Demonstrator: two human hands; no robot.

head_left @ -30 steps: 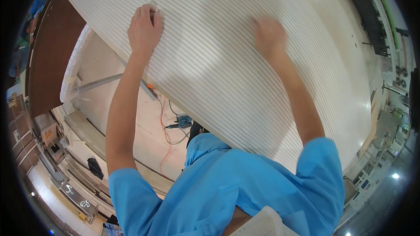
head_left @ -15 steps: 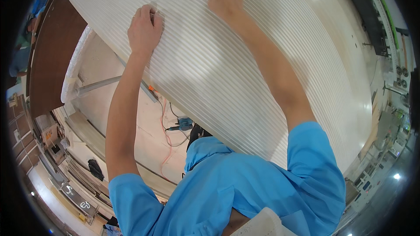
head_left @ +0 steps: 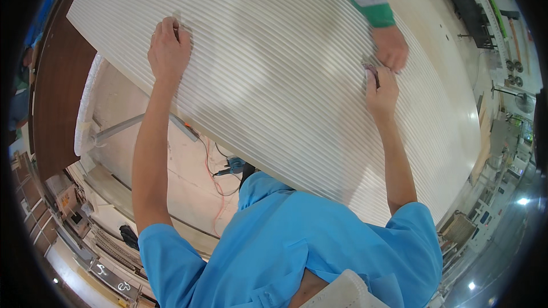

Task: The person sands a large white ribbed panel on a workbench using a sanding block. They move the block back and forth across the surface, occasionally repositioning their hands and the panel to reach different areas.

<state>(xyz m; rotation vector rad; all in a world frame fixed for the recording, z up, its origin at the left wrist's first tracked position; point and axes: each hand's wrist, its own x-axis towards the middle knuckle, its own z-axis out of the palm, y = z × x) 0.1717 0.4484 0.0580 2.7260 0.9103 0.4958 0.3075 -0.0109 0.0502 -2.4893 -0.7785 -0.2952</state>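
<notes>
A large pale ribbed panel (head_left: 257, 97) stretches out in front of me. On its left part rests my left hand (head_left: 169, 51), fingers curled together round something small and greyish that I cannot make out. Farther right, my right hand (head_left: 382, 94) is closed on a small dark-and-grey piece (head_left: 371, 67), held down at the ribs. Just beyond it a co-worker's hand (head_left: 391, 49), in a grey sleeve with a green cuff, comes in from the far side; its fingers are at my right hand's fingertips, and whether they touch is unclear.
Below the panel's near edge, a blue power tool (head_left: 231, 166) lies on the floor with an orange cord (head_left: 210, 165). A dark brown board (head_left: 60, 91) stands on the left, beside a white-wrapped edge (head_left: 87, 108) and a grey metal bar (head_left: 120, 129).
My right hand has swept right and nearer to me across the ribs. The co-worker's hand and sleeve have come into view. My left hand sits slightly lower and farther left in the picture.
</notes>
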